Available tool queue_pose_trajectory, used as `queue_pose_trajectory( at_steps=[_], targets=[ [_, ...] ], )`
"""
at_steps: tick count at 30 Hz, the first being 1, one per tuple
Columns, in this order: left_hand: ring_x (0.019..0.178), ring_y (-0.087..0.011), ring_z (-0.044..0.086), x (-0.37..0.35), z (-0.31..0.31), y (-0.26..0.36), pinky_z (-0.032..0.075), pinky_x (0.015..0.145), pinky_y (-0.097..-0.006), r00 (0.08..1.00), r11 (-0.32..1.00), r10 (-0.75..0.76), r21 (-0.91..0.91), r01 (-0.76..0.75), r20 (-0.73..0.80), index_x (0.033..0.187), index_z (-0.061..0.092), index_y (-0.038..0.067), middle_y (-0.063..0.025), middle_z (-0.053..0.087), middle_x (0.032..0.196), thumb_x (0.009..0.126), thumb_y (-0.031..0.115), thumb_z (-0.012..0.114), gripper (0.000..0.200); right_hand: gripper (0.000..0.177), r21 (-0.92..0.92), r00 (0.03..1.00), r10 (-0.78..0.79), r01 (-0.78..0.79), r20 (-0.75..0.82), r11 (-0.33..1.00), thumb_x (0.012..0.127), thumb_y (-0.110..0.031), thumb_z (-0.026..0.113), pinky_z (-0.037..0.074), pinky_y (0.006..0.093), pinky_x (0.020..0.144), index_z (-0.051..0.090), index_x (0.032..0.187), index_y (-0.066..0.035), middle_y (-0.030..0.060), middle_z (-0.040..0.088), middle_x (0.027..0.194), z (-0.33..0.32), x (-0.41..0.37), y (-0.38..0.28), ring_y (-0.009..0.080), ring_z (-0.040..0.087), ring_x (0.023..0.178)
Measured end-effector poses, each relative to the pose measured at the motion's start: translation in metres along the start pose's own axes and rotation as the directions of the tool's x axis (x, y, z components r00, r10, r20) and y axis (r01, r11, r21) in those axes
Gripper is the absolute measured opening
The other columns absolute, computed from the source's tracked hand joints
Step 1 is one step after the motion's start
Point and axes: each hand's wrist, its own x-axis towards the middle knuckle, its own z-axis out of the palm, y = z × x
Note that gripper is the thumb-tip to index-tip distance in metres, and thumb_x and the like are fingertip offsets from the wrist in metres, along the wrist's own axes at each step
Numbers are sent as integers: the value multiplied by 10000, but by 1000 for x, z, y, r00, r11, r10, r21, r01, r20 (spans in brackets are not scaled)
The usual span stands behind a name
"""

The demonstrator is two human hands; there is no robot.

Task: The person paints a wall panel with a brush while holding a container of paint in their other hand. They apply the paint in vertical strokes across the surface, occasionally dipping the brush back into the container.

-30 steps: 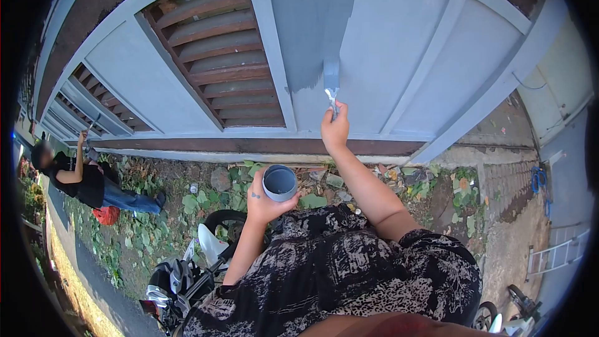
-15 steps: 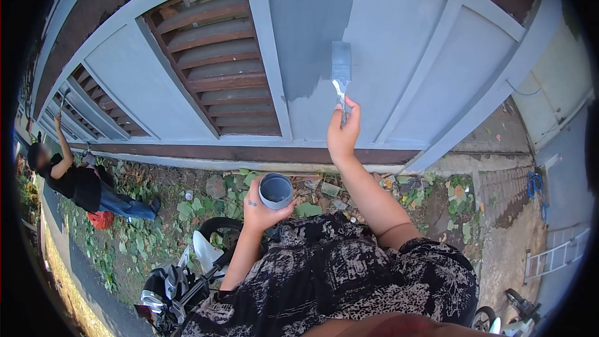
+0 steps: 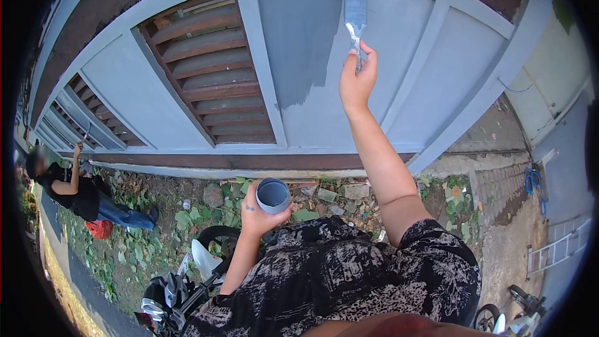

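My right hand (image 3: 358, 82) grips the handle of a wide paintbrush (image 3: 355, 7), its grey-coated bristles up near the top of a wall panel (image 3: 390, 43). Darker grey paint (image 3: 296, 37) covers the left part of that panel, ending in a ragged lower edge. The brush lies along the right border of the dark area. Lower down, in front of my body, my left hand (image 3: 257, 212) is wrapped around a cup of grey paint (image 3: 273, 195). The cup is upright with its mouth facing me, and paint coats its inside. Grey spots mark my left hand.
Brown slatted louvres (image 3: 209, 68) sit left of the panel. Another person (image 3: 75, 190) stands farther left, an arm raised to the wall. A motorcycle (image 3: 187, 281) is close behind my left arm. Leaves and rubble (image 3: 327, 195) line the wall's foot; a ladder (image 3: 558, 251) lies right.
My right hand has moved the brush up and slightly right, to the panel's top. The left hand with the cup stays about where it was. The other person's raised arm is lower.
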Motion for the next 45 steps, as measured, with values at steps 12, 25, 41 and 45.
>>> queue_pose_trajectory(
  at_steps=[12, 25, 41, 45],
  targets=[
    [977, -293, 804, 2, -1, 4, 636, 863, -411, 1000, 998, 25, 51, -24, -19, 1265, 574, 8, -169, 786, 1050, 658, 328, 1016, 816, 276, 53, 1000, -21, 20, 19, 998, 1088, -132, 569, 378, 256, 608, 570, 1336, -10, -31, 535, 728, 9, 11, 6, 45, 464, 655],
    [970, -292, 807, 4, 0, 8, 637, 854, -411, 999, 999, 34, 43, -33, -18, 1251, 585, 12, -167, 790, 1047, 658, 318, 1011, 792, 267, -48, 998, 42, -40, 48, 998, 1085, -163, 584, 375, 273, 595, 593, 1318, -34, -29, 546, 709, -2, 23, 21, 48, 455, 629],
    [971, -290, 808, -2, 2, 5, 638, 857, -406, 1000, 1000, -4, 30, 4, 1, 1268, 577, 7, -169, 791, 1049, 664, 309, 1004, 799, 273, -8, 999, 31, -31, 10, 999, 1082, -139, 583, 393, 262, 606, 581, 1328, -20, -14, 569, 734, -6, -5, 21, 57, 489, 654],
    [976, -289, 807, -1, 2, 5, 637, 863, -407, 1000, 999, 20, 35, -20, -10, 1272, 575, 8, -168, 790, 1054, 661, 314, 1006, 808, 273, 16, 999, 46, -46, 15, 999, 1085, -140, 582, 390, 260, 608, 581, 1328, -17, -17, 563, 729, -1, 2, 11, 52, 487, 656]
  ],
)
